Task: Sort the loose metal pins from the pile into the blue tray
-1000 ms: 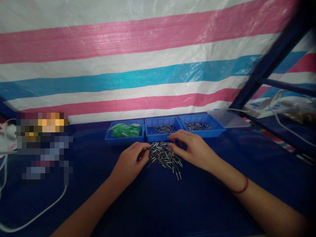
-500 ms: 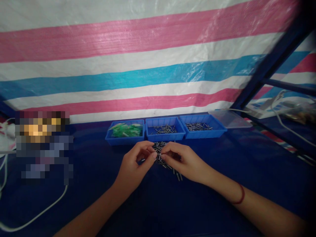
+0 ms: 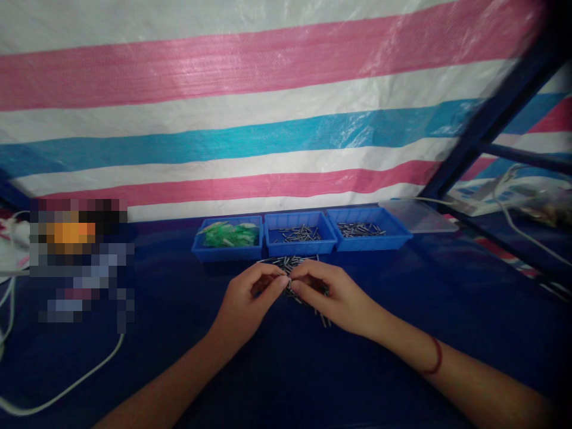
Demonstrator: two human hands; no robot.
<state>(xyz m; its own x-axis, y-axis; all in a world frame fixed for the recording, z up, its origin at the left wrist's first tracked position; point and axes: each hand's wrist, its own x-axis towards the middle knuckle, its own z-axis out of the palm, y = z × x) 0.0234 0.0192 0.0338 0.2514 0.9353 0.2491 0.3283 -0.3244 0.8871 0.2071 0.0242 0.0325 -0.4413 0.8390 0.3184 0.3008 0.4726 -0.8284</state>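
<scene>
Thumb and fingers of my left hand [image 3: 250, 295] are pinched together, the tips almost meeting those of my right hand [image 3: 333, 292]. My right hand is pinched too. Whatever small piece sits between the fingertips is too small and hidden to name. Just under and behind both hands lies a loose pile of short, thin metal pins [image 3: 295, 262], dark and silvery, partly covered by the fingers. A few pins stick out below my right hand.
Behind the pile stand three blue bins: the left bin [image 3: 201, 255] with green pieces, the middle bin [image 3: 268, 241] and right bin [image 3: 397, 241] with metal pins. A clear plastic lid [image 3: 420, 219] lies at right. A white cable [image 3: 67, 396] curves at left. A striped sheet [image 3: 223, 143] hangs behind.
My left hand has shifted slightly right and down, its fingertips closer to those of my right hand. The right hand has barely moved.
</scene>
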